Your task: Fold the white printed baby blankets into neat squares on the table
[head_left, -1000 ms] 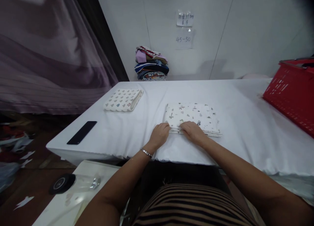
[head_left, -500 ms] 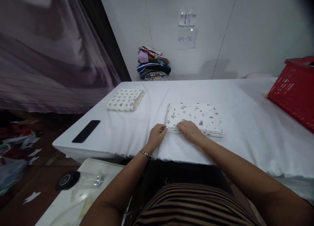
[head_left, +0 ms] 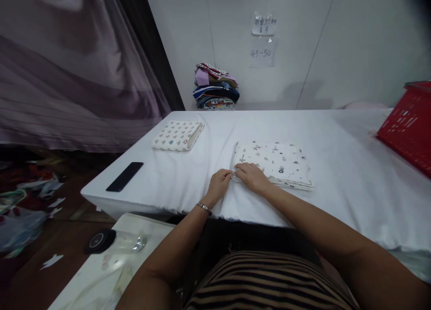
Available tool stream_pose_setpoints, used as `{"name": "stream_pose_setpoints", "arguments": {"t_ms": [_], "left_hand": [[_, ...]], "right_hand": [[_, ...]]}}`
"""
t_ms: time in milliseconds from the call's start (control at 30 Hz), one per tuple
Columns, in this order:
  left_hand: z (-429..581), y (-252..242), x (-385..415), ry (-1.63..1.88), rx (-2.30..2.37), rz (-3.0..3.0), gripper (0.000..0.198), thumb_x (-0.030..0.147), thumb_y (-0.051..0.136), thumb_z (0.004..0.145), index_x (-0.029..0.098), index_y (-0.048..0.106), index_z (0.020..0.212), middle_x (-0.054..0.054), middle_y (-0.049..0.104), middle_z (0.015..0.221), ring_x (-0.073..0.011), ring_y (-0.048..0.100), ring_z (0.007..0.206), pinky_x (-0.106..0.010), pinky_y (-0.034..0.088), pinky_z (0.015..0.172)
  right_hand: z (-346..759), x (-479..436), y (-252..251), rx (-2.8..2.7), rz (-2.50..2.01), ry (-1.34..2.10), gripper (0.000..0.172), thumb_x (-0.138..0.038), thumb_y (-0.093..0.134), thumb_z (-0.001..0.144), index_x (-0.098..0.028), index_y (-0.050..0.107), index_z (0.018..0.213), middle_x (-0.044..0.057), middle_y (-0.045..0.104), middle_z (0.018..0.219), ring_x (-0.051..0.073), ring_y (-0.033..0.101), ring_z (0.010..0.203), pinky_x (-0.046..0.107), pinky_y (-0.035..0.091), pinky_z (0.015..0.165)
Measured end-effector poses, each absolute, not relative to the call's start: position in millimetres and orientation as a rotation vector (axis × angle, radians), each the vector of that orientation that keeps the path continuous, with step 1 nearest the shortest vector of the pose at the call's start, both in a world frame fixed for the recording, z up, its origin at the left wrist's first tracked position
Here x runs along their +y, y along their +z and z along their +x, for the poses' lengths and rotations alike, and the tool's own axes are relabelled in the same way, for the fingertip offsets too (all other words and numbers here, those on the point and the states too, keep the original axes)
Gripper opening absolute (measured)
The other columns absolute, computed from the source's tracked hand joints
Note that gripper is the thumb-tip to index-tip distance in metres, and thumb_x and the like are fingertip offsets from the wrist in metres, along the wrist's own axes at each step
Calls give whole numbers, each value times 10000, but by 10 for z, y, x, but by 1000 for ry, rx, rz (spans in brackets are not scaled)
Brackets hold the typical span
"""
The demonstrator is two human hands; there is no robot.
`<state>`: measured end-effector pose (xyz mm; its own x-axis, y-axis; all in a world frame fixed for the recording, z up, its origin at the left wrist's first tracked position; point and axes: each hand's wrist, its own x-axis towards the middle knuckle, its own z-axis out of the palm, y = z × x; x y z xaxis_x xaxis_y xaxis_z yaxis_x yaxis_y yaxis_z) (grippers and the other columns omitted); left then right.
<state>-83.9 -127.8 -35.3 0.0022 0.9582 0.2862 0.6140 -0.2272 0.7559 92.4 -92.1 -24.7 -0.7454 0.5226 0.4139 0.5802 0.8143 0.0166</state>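
Observation:
A folded white cloth [head_left: 272, 159] with small grey and black prints lies flat on the table in front of me, its layered edge towards me. At its near left corner my left hand [head_left: 219, 184] is closed, thumb and fingers pinching the edge. My right hand [head_left: 252, 177] lies just beside it, its curled fingers gripping the same corner, where a little of the fabric is raised. The fingertips hide part of that corner. Further left sits a second folded cloth [head_left: 178, 135], white with grey heart-like prints, which neither hand touches.
The table has a white cover [head_left: 336, 175]. A black phone [head_left: 124, 176] lies near its left edge. A stack of folded fabrics [head_left: 216, 87] stands at the wall, a red basket [head_left: 406, 126] at the right. Below left, a clear bottle [head_left: 123, 242] lies on a white surface.
My right hand has slid left along the near edge to the corner, close to my left hand. Fabric at that corner is now slightly lifted. The view has shifted a little.

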Motion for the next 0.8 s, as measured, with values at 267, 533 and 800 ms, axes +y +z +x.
{"name": "stream_pose_setpoints", "arguments": {"t_ms": [267,533,800], "left_hand": [[-849,-378,-1278,1130,1588,1883,189,131,527,841,208,695,879,-6,692,898,-145,629,847,-281,486,810],[-868,-415,-1336,1123,1480,1970,276,104,568,786,222,650,1022,-8,625,978,-108,596,779,-240,511,730],[-870,-356,-1341,985,1588,2132,205,176,546,841,240,664,997,0,610,978,-131,603,853,-265,500,782]], "right_hand": [[830,-934,-303,-2550,-845,-57,241,-182,433,951,-154,671,982,111,615,1161,219,502,1019,351,366,807],[848,-954,-362,-2490,-881,60,204,-203,490,925,-185,693,933,85,623,1156,218,510,1037,344,366,813],[1076,-1116,-307,-2491,-874,38,272,-147,437,922,-172,659,1078,107,609,1206,227,520,1087,391,410,884]]}}
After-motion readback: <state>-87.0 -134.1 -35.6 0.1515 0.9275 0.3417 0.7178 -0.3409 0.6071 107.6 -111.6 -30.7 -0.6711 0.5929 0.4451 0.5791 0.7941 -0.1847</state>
